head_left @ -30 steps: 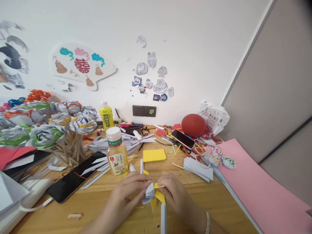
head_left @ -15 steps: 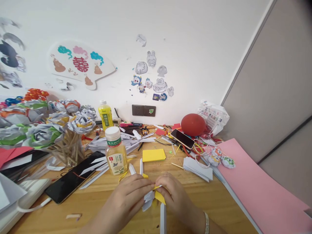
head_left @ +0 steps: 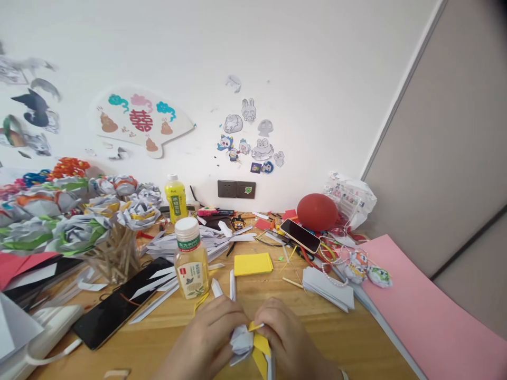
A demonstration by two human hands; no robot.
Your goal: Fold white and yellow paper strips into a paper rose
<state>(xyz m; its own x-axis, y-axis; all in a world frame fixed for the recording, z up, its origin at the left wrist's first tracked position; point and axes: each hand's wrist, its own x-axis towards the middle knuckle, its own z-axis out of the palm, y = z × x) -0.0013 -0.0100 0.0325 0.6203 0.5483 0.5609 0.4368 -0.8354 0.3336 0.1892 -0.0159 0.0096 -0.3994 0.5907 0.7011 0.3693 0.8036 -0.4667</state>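
Head view: your left hand (head_left: pixel 208 335) pinches the paper piece (head_left: pixel 242 342) at its bunched white side, your right hand (head_left: pixel 287 338) its yellow flaps (head_left: pixel 260 343), toward the surface's (head_left: pixel 340 338) near edge; the white looks gathered, the flaps seemingly unfinished.

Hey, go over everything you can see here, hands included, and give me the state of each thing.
Paper piece: partly folded, held
Left hand: closed on the paper piece
Right hand: pinching a yellow flap
Front bottle: upright, capped
Yellow bottle: upright, capped
Right phone: screen dark
Left device: screen dark
Red balloon: inflated
Yellow paper: stacked flat
Plastic bag: crumpled
Wall socket: nothing plugged in
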